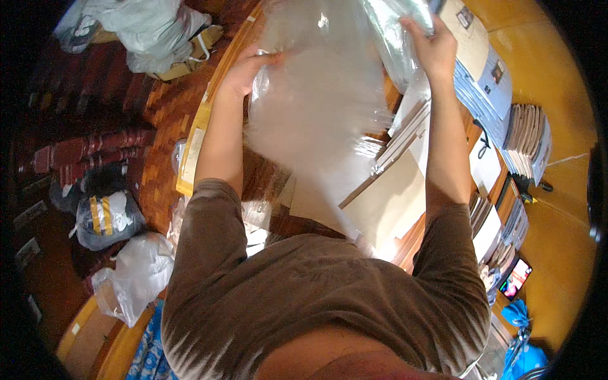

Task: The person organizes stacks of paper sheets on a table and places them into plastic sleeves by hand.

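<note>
A large clear plastic bag (316, 95) hangs spread out between my hands over the table, its lower part smeared by motion. My left hand (244, 73) pinches its left edge, thumb and fingers closed. Up at the right, my right hand (437, 50) is closed on a shiny, bunched part of clear plastic (396, 44); whether this is the same bag I cannot tell. Beneath lie cream folders (389, 206) and papers on the wooden table, partly covered by the plastic.
Blue folders (484, 95) and a brown folder stack (525, 139) line the table's right side. A phone (516, 278) and a blue knotted bag (518, 315) lie lower right. Filled plastic bags (136, 272) stand at left, and a white bundle (149, 31) sits far left.
</note>
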Motion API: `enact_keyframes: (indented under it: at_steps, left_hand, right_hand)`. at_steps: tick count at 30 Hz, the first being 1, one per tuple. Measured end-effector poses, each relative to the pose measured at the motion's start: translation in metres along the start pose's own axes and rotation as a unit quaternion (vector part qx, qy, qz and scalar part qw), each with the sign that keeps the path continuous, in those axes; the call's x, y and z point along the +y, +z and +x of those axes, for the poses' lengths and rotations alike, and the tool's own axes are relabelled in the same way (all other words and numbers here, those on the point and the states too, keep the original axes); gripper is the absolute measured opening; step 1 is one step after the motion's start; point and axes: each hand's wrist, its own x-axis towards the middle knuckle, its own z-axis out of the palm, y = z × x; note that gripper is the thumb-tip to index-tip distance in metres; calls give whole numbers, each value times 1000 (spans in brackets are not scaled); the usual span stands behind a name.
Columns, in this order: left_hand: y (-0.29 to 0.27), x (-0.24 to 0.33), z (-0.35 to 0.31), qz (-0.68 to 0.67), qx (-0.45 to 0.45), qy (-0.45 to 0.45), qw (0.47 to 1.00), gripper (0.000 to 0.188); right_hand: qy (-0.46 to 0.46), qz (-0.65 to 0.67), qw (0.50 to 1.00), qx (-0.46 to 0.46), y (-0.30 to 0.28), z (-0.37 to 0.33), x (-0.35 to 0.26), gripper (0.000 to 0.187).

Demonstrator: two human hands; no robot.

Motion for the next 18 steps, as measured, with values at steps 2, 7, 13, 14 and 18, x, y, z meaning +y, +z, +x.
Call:
enact_keyframes:
  at_steps: [2, 7, 13, 14, 18]
  left_hand:
    - [9, -10, 25, 59, 26, -52, 997, 53]
    - [33, -28, 57, 182, 90, -93, 975, 49]
    - [26, -33, 76, 282, 76, -78, 953, 49]
    - [35, -32, 79, 306, 66, -73, 947, 49]
    - [-10, -50, 88, 195, 76, -52, 977, 52]
  right_hand:
    - [-55, -40, 996, 58, -33, 0, -8, 42]
    - [-179, -56, 969, 160, -84, -4, -77, 48]
    - [-204, -187, 961, 2, 50, -35, -42, 27]
    - [-229, -209, 949, -50, 83, -44, -7, 33]
    - [-169, -202, 955, -135, 117, -99, 4, 72]
